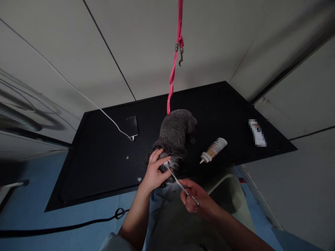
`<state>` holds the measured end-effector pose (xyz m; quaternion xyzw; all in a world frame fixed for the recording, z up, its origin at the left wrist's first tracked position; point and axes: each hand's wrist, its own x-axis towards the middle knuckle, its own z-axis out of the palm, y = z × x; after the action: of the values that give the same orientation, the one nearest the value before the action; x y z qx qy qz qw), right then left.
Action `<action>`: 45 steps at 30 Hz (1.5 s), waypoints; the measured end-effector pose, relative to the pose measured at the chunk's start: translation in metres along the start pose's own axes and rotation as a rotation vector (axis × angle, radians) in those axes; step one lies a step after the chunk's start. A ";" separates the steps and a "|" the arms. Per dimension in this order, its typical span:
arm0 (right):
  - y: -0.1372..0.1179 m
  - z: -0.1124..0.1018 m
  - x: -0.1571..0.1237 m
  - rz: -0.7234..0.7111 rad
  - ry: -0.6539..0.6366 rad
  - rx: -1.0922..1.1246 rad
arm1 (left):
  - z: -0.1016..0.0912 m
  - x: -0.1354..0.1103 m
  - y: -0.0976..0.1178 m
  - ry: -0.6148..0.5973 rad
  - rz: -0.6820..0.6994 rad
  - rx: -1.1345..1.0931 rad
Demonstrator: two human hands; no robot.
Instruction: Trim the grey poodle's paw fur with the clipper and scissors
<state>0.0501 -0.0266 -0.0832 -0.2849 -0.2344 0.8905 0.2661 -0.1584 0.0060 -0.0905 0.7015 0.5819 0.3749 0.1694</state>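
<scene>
A small dog with curly grey fur (175,132) is on the black grooming table, its head end toward me. My left hand (154,172) grips its head at the ear, fingers spread around a pale patch with a reddish spot. My right hand (193,195) is closed on a pair of thin metal hemostats (179,183), whose tip meets that pale patch between my left fingers. The tip itself is too small to make out. To the right of the dog lies a white and tan squeeze bottle (216,148) with a pointed nozzle.
A pink grooming loop (174,66) with a metal clip hangs down to the dog. On the black table (99,174) are a phone (132,126) on a white cable (91,101), fur tufts (127,157) and a pixelated white item (258,133). Walls stand behind and right.
</scene>
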 end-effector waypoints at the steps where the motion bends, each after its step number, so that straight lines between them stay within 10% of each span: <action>1: 0.000 -0.001 -0.001 0.004 -0.008 -0.004 | 0.000 0.000 0.000 0.000 0.001 0.000; 26: -0.048 0.022 -0.017 0.133 0.263 -0.478 | 0.003 -0.004 0.014 0.021 0.136 0.182; 45: -0.044 0.017 -0.020 0.066 0.178 -0.498 | 0.005 -0.004 0.017 0.030 0.140 0.203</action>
<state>0.0683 -0.0108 -0.0384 -0.4265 -0.4125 0.7850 0.1781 -0.1436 -0.0011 -0.0839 0.7482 0.5691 0.3353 0.0622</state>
